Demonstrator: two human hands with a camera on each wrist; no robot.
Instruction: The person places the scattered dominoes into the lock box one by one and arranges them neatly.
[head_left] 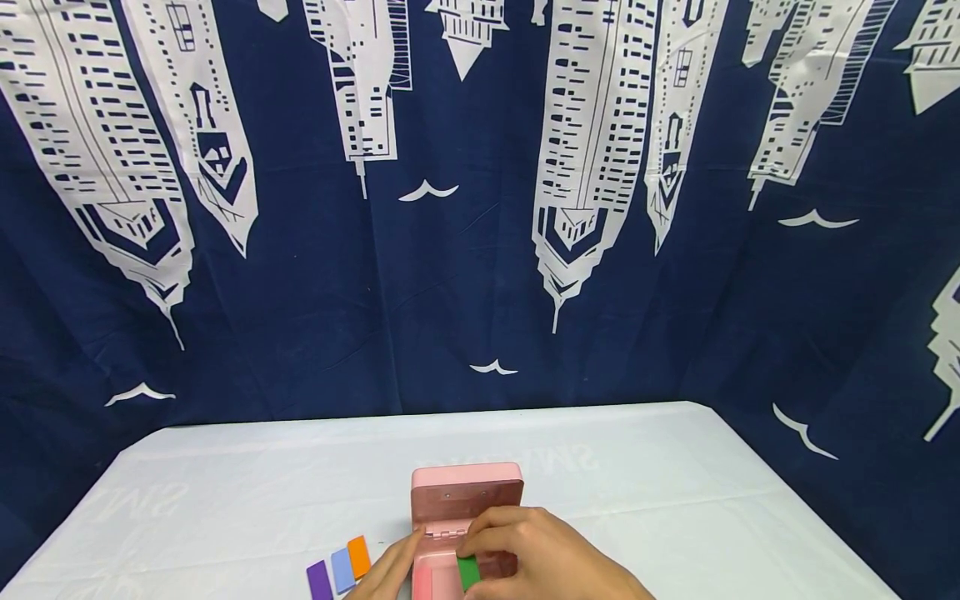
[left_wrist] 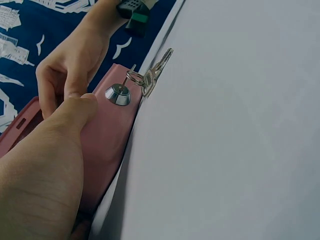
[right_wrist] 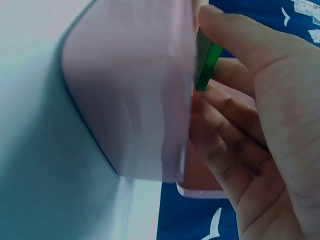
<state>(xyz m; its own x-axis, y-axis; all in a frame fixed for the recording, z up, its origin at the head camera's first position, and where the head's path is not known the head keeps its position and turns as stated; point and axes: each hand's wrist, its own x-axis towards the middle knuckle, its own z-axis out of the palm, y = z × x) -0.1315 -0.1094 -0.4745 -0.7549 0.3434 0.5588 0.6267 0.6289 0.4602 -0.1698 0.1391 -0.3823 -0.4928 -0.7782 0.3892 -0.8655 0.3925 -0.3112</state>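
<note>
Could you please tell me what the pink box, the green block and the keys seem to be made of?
Pink box: probably painted metal, with a smooth, soft sheen and rounded edges, though plastic is possible.
Green block: painted wood or plastic; its even colour and straight edges don't settle which.
Keys: metal, judging by their silvery, reflective finish.

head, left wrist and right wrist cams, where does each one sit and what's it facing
Head: head-worn, facing forward and down over the white table to the blue cloth; left hand and right hand at the bottom.
Left wrist: on that wrist, facing the pink box, lock and keys; both hands show.
Right wrist: on that wrist, facing the box's side and green block; right hand shows large.
Head and right wrist share the green block.
</note>
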